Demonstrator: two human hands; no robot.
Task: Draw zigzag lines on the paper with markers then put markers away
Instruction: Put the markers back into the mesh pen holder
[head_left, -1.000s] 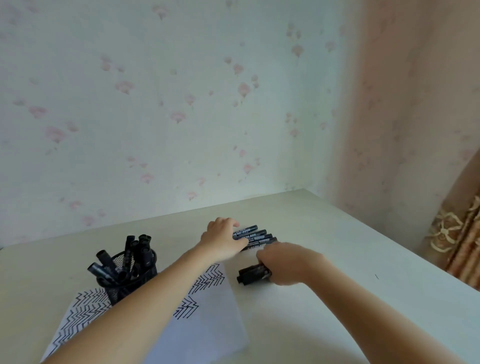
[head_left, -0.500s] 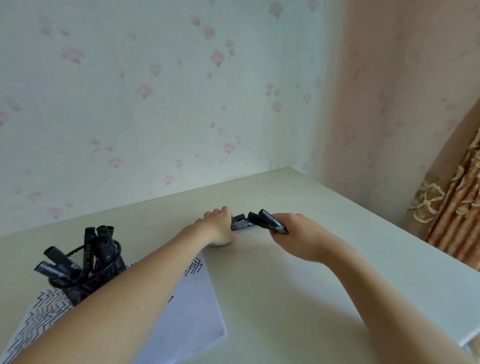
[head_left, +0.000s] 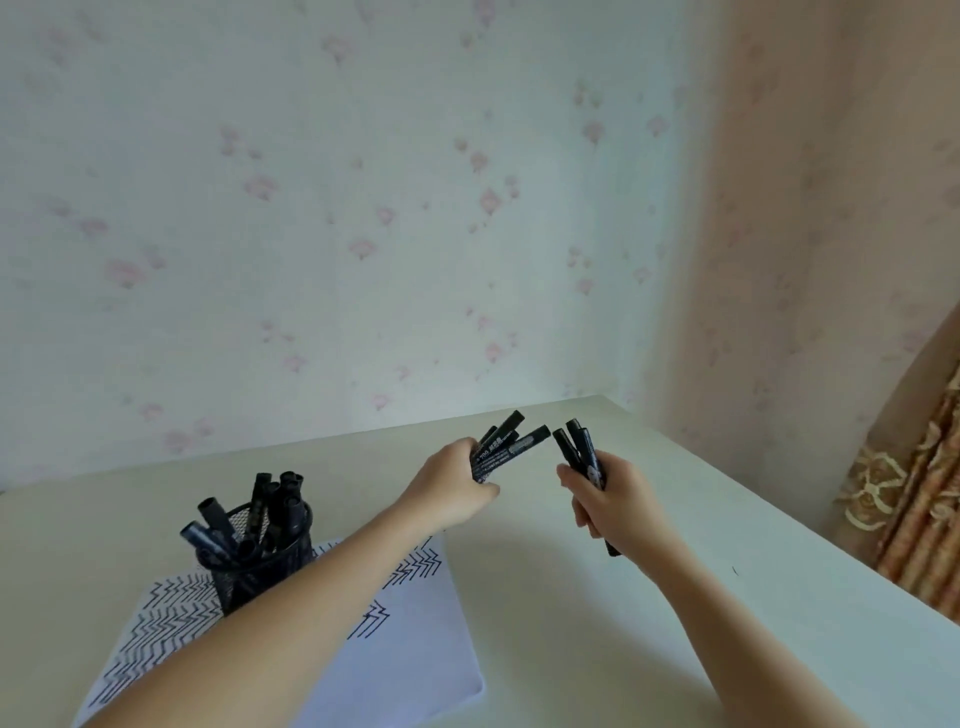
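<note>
From the head camera I look down at a pale table that stands in the corner of a room. My left hand is closed around a bundle of black markers; the markers fan out from my fist and point up and to the right, away from me. My right hand grips a second, smaller bundle of black markers, which stands almost upright, and one end shows below my fist. The two bundles are close together but they do not touch. Both hands are lifted above the table, to the right of the mesh pen holder and farther from me than it.

The mesh pen holder is black and stands on the far left part of the sheet of paper. Several more black markers stand inside it and lean in different directions. The paper lies flat on the table in front of the holder and to its right, under my left forearm. Black zigzag lines cover the left part of the sheet, and some more zigzags show beside my forearm. Behind the holder rises a wall with pale flowered wallpaper. Far to the right of the holder, past the table edge, hangs a curtain with a golden pattern.
</note>
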